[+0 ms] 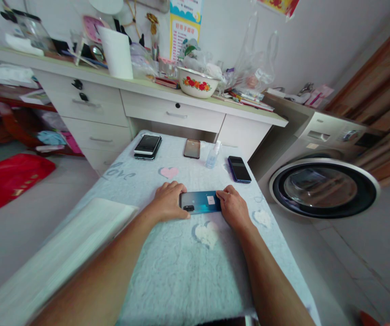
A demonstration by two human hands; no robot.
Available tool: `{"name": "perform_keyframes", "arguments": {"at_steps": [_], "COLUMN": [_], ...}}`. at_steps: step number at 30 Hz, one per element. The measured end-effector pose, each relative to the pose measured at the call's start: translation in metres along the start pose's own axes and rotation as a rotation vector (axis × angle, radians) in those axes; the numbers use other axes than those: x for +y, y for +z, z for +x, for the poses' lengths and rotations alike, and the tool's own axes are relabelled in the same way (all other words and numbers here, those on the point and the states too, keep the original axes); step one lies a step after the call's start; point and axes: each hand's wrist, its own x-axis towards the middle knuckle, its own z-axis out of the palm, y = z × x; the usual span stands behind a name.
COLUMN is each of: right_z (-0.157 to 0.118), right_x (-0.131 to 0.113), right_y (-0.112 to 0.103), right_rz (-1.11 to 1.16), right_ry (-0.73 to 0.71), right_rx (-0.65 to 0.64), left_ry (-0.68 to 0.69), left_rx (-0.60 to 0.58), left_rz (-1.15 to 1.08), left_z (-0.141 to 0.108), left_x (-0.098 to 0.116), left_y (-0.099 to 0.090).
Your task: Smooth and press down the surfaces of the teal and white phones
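A blue smartphone (199, 207) with its camera side up lies crosswise between my hands, low over the cloth-covered table (181, 280). My left hand (170, 201) grips its left end, thumb along the near edge. At the opposite end my right hand (233, 207) holds the phone with bent fingers. A small pale label is stuck on its back near the right hand. Beyond it lie a brownish phone case (192, 148), a clear spray bottle (213, 155) and a dark phone (239, 169). Stacked phones (147, 147) sit at the far left of the table.
A folded whitish cloth or paper (62, 249) lies along the table's left side, under my left forearm. Behind stands a white desk with drawers (176, 111), bearing a flowered bowl (198, 83) and a paper roll (116, 53). A washing machine (324, 188) is on the right.
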Motion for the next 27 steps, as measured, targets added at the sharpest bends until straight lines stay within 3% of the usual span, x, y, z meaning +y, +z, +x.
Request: {"name": "perform_keyframes", "arguments": {"at_steps": [27], "right_z": [-0.018], "right_x": [-0.028], "right_y": [-0.007], "right_rz": [-0.016], "right_ry": [-0.318], "right_rx": [-0.099], "left_ry": [-0.024], "left_rx": [0.027], "left_rz": [-0.003], "left_z": [0.000], "left_x": [0.002], "left_y": [0.000]}}
